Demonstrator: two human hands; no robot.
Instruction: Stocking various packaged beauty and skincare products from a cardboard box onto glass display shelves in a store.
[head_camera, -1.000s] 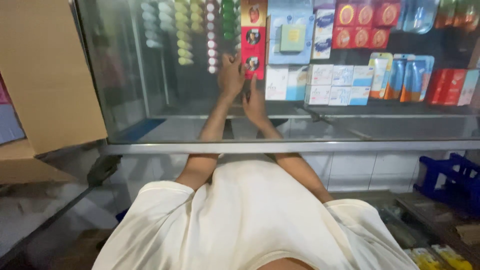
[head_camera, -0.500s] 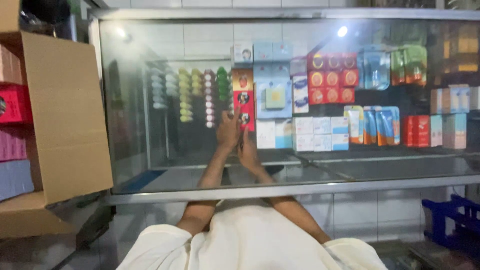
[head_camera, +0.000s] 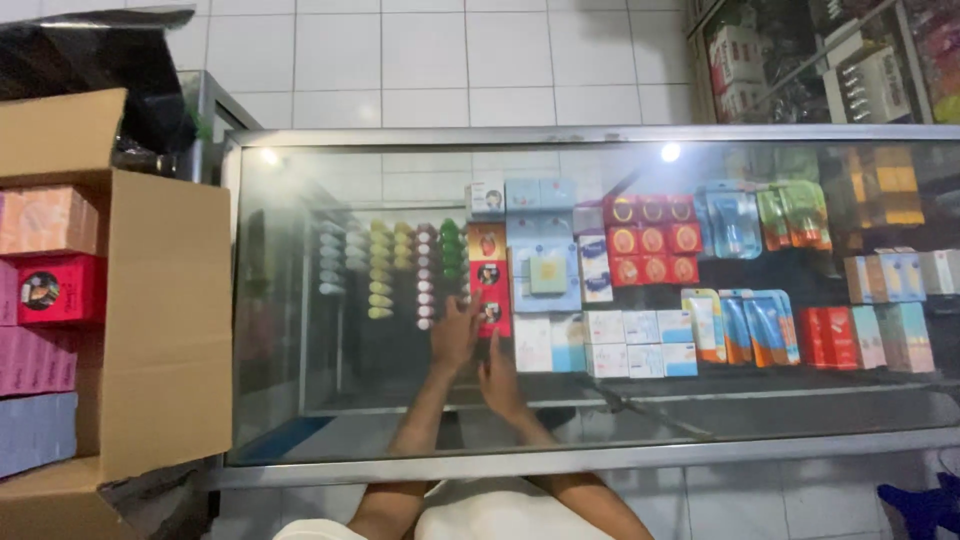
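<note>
A small shop: a glass display counter stocked with rows of packaged boxes, and a cardboard carton of stock beside it.

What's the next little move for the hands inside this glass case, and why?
Probably a short nudge of the lowest red box into line with the ones stacked above it. The left hand has its fingertips at that box's lower edge, and the right hand hovers just below it, empty as far as I can tell. Both reach in under the glass top, close to the column.
</note>
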